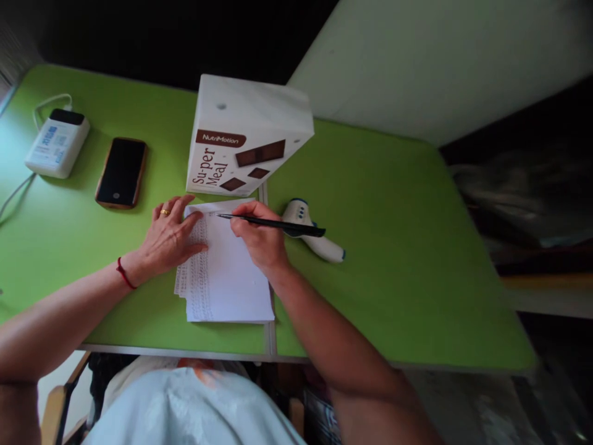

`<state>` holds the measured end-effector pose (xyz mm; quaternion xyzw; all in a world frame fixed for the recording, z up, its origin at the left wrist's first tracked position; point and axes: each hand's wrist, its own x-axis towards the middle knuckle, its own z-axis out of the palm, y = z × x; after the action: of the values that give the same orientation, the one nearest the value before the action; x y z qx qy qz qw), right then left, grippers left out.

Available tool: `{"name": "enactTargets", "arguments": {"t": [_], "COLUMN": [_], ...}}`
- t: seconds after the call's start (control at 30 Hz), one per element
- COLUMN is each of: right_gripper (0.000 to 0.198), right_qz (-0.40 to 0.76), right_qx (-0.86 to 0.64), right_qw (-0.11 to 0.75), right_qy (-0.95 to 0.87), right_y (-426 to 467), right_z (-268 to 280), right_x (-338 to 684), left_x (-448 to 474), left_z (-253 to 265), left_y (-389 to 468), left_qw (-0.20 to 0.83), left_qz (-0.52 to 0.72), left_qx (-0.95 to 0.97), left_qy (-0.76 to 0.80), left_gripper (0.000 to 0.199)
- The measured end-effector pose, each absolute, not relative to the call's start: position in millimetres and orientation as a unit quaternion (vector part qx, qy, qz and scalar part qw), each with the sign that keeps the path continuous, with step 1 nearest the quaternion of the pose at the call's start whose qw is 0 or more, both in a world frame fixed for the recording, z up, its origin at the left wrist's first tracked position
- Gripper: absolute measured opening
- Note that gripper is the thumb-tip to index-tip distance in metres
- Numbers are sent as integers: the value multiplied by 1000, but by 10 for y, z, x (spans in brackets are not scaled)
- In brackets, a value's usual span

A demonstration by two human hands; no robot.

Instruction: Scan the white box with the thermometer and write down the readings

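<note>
A small stack of white paper (236, 272) lies on the green table, with rows of dark handwriting down its left part. My right hand (262, 238) grips a black pen (291, 226), its tip at the upper part of the top sheet. Resting on the paper's upper left is my left hand (171, 235), fingers spread, a ring on one finger and a red cord at the wrist. Part of the writing is hidden under the left hand. Just right of my right hand lies a white and blue handheld device (319, 241), shaped like a forehead thermometer.
A white "Su-per Meal" box (250, 136) stands directly behind the paper. To the left lie a phone (121, 172) in a brown case and a white power bank (58, 143) with cables. The green table (393, 259) has a metal-trimmed front edge and a seam beside the paper.
</note>
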<state>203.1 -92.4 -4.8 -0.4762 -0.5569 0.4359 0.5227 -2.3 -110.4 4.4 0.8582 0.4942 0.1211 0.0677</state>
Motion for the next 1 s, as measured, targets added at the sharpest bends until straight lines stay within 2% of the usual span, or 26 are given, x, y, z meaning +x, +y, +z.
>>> {"name": "enactTargets", "arguments": {"t": [0.1,0.3,0.47,0.63,0.8,1.0], "right_gripper": [18,18,16,20,22,26], "right_qz": [415,336,269,215,219,229], "right_qx": [-489,-488,-487,-453,-457,-491], "right_qw": [496,541,534,530,509,485], "right_qy": [-585,-597,-637,-684,-696,-686], "right_y": [-873,-893,-938,-933,-943,-948], "right_z": [-53,-172,-217,-239,-260,-275], "right_x": [1999,1965,1968,1967,1958,1954], "left_x": [-38,9,125,210,260,305], "left_z": [77,177,207,265,359,414], "left_y": [-1116,-1222,-1408,-1426,-1394,-1398], "left_qw": [56,7,4,43,66,68], "left_qz": [107,96,30,-69,-131,-164], "left_qx": [875,895,905,892,884,884], "left_qy": [470,436,423,444,444,433], "left_gripper": [48,37,44,52,45,45]}}
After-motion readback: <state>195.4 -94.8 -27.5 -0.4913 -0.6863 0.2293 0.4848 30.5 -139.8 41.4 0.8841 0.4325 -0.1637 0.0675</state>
